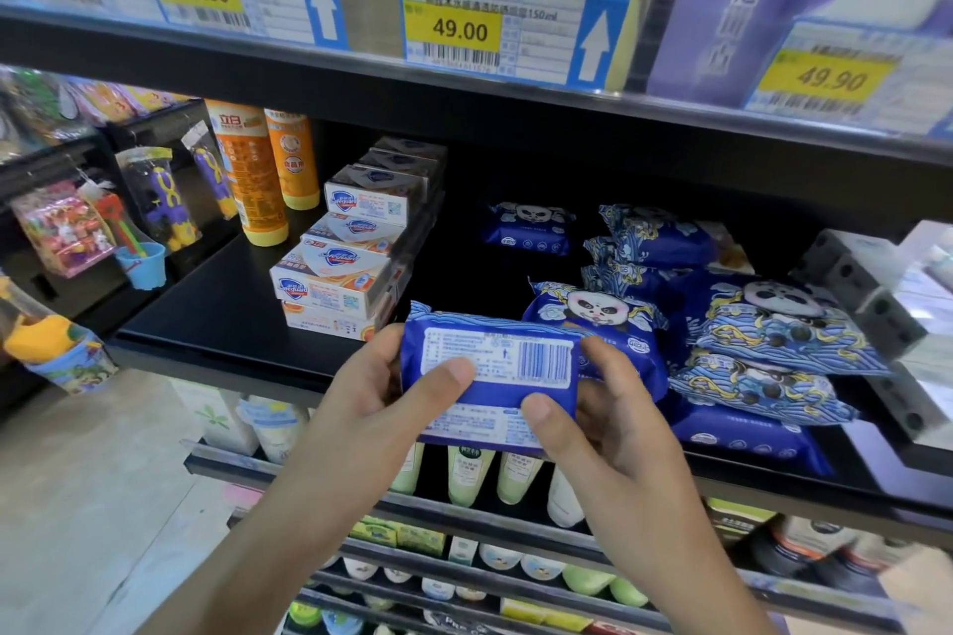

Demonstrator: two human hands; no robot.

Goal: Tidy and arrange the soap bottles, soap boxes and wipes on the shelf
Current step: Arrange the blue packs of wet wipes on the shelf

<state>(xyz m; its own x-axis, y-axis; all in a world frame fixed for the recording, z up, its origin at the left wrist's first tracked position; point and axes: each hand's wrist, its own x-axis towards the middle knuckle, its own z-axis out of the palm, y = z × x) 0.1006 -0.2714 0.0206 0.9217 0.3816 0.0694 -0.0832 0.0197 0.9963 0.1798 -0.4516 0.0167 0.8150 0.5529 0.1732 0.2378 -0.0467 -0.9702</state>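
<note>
Wipes pack, blue, is between my two hands in front of the black shelf, with its back side to me: I see the white label and the barcode. My left hand grips the left end of it, the thumb lying across the label and the fingers behind the pack. My right hand grips the right end, the thumb pressed on the lower edge and one finger on the top right corner. The pack is held just before the front edge of the shelf; whether it touches the shelf I cannot tell.

On the shelf, to the right, lies a loose heap of other wipes packs with a panda face print, some lying over others and tilted. One small pack lies alone further back. Left of the held pack are the soap boxes, white with a blue shield mark, stacked in several layers going to the back, and not quite straight. Behind them at the left stand two orange soap bottles, upright, close beside each other.

Above is another shelf with price tags, one reads 49.00. Toys hang at the far left. Lower shelves carry pale green tubes.
</note>
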